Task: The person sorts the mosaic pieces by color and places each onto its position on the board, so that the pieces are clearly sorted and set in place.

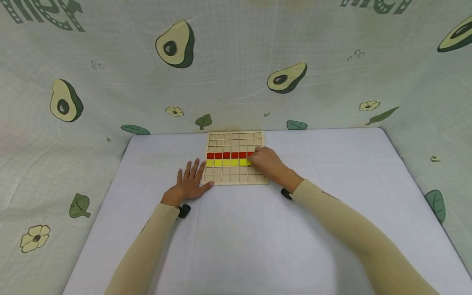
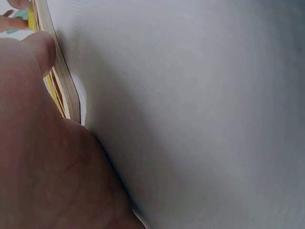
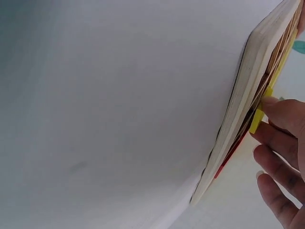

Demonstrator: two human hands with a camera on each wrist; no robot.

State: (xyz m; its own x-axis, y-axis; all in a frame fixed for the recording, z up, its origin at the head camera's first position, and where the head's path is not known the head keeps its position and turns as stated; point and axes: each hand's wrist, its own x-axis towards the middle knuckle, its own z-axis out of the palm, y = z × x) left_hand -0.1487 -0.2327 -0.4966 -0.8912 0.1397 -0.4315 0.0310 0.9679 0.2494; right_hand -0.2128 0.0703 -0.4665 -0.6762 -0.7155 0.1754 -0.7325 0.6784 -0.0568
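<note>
A wooden grid board [image 1: 236,179] lies on the table, with a row of red tiles [image 1: 226,155] and, just in front of it, a row of yellow tiles [image 1: 226,162]. My right hand [image 1: 268,163] is over the board's right part. Its thumb and fingertips pinch a yellow tile [image 3: 257,118], which stands tilted above the grid at the right of the yellow row. Spread fingers of my left hand [image 1: 187,186] lie along the board's left side, and its thumb touches the front left corner. The right hand hides some cells at the right ends of both rows.
A white cloth covers the table [image 1: 236,241]. Behind it hangs a curtain [image 1: 236,94] with avocado and leaf prints, close to the board's far edge. Each wrist wears a small black camera, one by the left cuff [image 1: 184,211] and one by the right [image 1: 286,194].
</note>
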